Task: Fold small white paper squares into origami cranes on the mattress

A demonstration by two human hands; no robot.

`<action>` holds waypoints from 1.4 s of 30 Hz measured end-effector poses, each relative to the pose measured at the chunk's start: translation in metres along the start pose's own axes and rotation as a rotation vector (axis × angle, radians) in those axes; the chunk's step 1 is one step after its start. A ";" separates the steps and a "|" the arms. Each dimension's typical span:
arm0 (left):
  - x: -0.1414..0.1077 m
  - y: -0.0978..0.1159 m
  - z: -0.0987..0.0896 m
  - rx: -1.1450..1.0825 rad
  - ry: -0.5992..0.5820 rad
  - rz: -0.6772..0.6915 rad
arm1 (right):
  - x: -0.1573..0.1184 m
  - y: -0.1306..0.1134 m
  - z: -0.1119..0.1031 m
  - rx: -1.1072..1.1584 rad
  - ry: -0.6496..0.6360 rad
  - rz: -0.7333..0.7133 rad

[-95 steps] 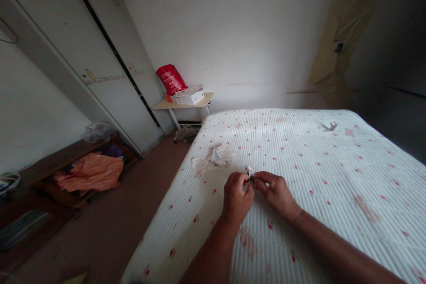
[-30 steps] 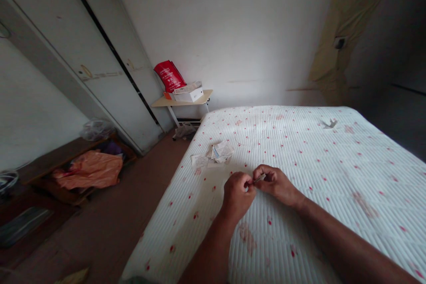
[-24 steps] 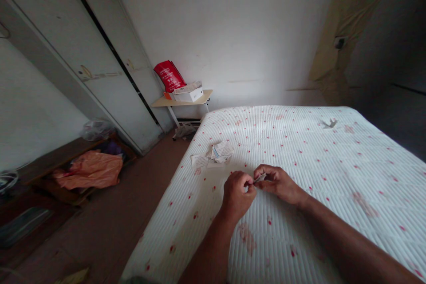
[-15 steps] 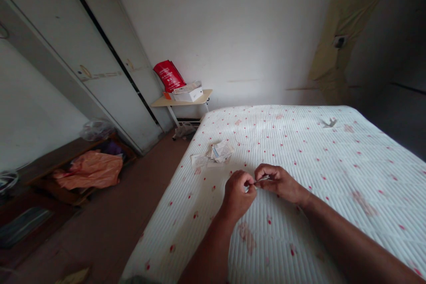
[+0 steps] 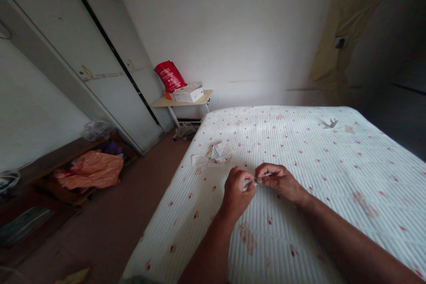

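Note:
My left hand and my right hand meet fingertip to fingertip over the middle of the bed. Both pinch a small folded piece of paper, mostly hidden by the fingers; a pale edge shows along the right index finger. Just beyond my left hand lies a loose pile of printed paper pieces on the striped, red-dotted bedcover. Toward the far right of the bed rests a grey shape like a folded paper crane, apart from both hands.
Past the bed's far left corner, a small table bears a red bag and a white box. On the left stand a wardrobe and a low wooden cabinet with an orange plastic bag. Brown floor runs beside the bed.
My fingertips have shifted slightly, with the right thumb and fingers closer together around the paper. The left hand has turned a little. The paper pile and crane-like shape have stayed put.

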State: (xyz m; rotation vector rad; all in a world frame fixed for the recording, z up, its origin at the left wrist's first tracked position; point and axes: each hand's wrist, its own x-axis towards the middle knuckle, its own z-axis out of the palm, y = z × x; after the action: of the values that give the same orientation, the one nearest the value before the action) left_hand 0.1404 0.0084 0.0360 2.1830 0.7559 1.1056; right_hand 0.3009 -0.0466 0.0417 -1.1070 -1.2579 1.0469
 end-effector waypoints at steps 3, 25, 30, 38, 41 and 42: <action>0.000 0.000 -0.002 -0.048 -0.008 0.005 | 0.000 -0.001 -0.001 0.026 0.019 -0.002; -0.004 0.001 -0.002 0.103 -0.035 0.038 | 0.001 -0.006 0.002 -0.255 -0.017 -0.100; -0.003 0.002 0.001 -0.058 -0.021 -0.078 | 0.002 -0.006 0.005 -0.226 -0.003 -0.040; 0.003 -0.007 0.003 -0.834 0.017 -0.606 | 0.004 -0.009 0.006 0.146 0.100 0.095; 0.004 -0.008 0.002 -1.070 0.037 -0.651 | 0.004 -0.011 0.012 0.131 0.149 0.104; 0.003 -0.008 0.003 -1.115 0.033 -0.670 | 0.004 -0.012 0.015 0.120 0.157 0.097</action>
State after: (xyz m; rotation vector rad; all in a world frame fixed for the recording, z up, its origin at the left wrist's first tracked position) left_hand 0.1425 0.0155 0.0311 0.8802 0.5827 0.8641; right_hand 0.2864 -0.0441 0.0538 -1.1439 -1.0124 1.0717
